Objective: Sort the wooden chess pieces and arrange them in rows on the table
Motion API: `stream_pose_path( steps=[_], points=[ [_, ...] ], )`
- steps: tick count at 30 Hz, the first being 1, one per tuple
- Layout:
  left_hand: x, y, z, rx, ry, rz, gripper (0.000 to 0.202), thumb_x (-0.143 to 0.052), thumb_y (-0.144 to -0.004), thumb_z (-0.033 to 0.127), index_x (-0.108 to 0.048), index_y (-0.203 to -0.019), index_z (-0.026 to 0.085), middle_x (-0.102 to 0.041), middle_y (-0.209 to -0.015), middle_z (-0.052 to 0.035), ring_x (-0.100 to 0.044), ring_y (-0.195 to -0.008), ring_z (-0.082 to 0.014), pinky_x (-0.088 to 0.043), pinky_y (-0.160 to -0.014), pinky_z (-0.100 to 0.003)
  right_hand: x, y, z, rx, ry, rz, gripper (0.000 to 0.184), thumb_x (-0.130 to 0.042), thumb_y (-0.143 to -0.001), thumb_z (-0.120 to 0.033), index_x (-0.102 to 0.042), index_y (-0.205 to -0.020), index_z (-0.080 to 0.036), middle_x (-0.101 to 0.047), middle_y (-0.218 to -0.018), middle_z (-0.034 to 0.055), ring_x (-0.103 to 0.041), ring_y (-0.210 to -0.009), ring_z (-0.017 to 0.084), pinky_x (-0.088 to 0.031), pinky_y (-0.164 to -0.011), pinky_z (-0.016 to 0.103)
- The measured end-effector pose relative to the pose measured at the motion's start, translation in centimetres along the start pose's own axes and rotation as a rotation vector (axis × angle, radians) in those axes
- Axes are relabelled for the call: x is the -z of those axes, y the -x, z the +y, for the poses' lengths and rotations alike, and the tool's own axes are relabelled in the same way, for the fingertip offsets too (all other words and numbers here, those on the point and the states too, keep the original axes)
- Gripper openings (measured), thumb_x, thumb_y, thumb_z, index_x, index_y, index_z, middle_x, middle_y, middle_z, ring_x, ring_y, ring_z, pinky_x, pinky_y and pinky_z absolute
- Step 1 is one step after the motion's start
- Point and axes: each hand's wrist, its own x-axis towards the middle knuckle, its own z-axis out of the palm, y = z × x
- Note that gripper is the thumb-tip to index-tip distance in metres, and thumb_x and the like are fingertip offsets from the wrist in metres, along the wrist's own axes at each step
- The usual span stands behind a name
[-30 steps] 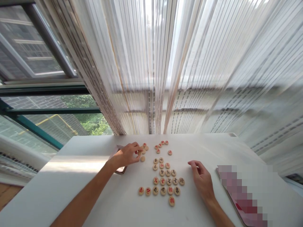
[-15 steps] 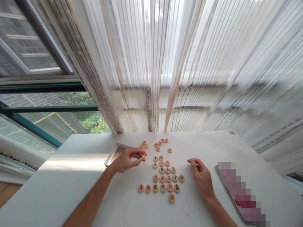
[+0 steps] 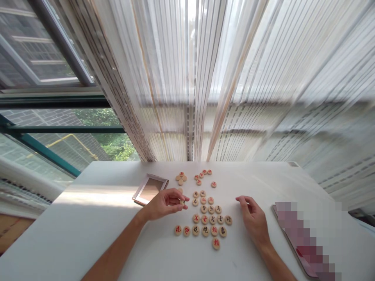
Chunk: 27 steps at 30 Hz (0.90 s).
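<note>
Round wooden chess pieces [image 3: 208, 218] with red and black characters lie in rows on the white table [image 3: 88, 218]. My left hand [image 3: 165, 203] is closed in a pinch on one piece [image 3: 182, 202], just left of the rows. Loosely curled, my right hand [image 3: 253, 220] rests on the table to the right of the rows and holds nothing. Small loose groups of pieces [image 3: 181, 178] lie further back, some blank side up, with others [image 3: 202, 175] beside them.
A shallow wooden box [image 3: 150, 189] lies behind my left hand. A pink, blurred-out flat object [image 3: 304, 238] lies at the right near the table edge. Striped sheer curtains [image 3: 222, 78] hang behind the table; a window [image 3: 43, 78] is at the left.
My left hand took a piece from the far small group and drew it back toward the rows, uncovering the wooden box. My right hand stayed in place.
</note>
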Motion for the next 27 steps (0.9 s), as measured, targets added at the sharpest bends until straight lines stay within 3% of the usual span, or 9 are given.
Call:
stream_pose_path(
  steps=[7,15,22,27],
  points=[
    [-0.4,0.3,0.4,-0.017,-0.077,-0.002,0.025,-0.076,-0.080,0.024,-0.055,-0.091,0.015,-0.068,-0.118,-0.0165,-0.071,-0.101,-0.0255,-0.057,-0.088,-0.040,-0.1,0.0,0.5,0.006,0.005,-0.007,0.048,-0.052,-0.087,-0.061,-0.071,-0.089,-0.018,-0.071,-0.073,0.0052,-0.060,-0.057,0.019,-0.042,-0.048,0.026],
    [-0.7,0.1,1.2,-0.093,-0.368,0.078,0.018,-0.075,-0.079,0.026,-0.062,-0.080,0.014,-0.071,-0.109,-0.0130,-0.066,-0.109,-0.0244,-0.054,-0.091,-0.034,-0.1,0.2,0.4,0.023,0.028,-0.023,0.045,-0.051,-0.088,-0.058,-0.071,-0.091,-0.018,-0.071,-0.076,0.0049,-0.060,-0.056,0.018,-0.043,-0.048,0.025],
    [-0.4,-0.1,1.0,-0.153,-0.601,0.122,0.012,-0.075,-0.079,0.022,-0.064,-0.079,0.017,-0.071,-0.104,-0.0060,-0.066,-0.092,-0.0172,-0.052,-0.080,-0.027,-0.1,0.4,0.2,0.042,0.016,-0.031,0.043,-0.051,-0.090,-0.056,-0.070,-0.091,-0.018,-0.071,-0.074,0.0049,-0.060,-0.056,0.018,-0.042,-0.046,0.025],
    [-0.5,-0.1,1.0,-0.175,-0.649,0.111,0.013,-0.076,-0.078,0.023,-0.065,-0.080,0.017,-0.071,-0.099,-0.0048,-0.065,-0.089,-0.0166,-0.050,-0.078,-0.026,-0.2,0.4,0.2,0.036,0.025,-0.047,0.040,-0.051,-0.091,-0.054,-0.069,-0.092,-0.018,-0.072,-0.080,0.0055,-0.060,-0.057,0.017,-0.040,-0.046,0.024]
  ],
)
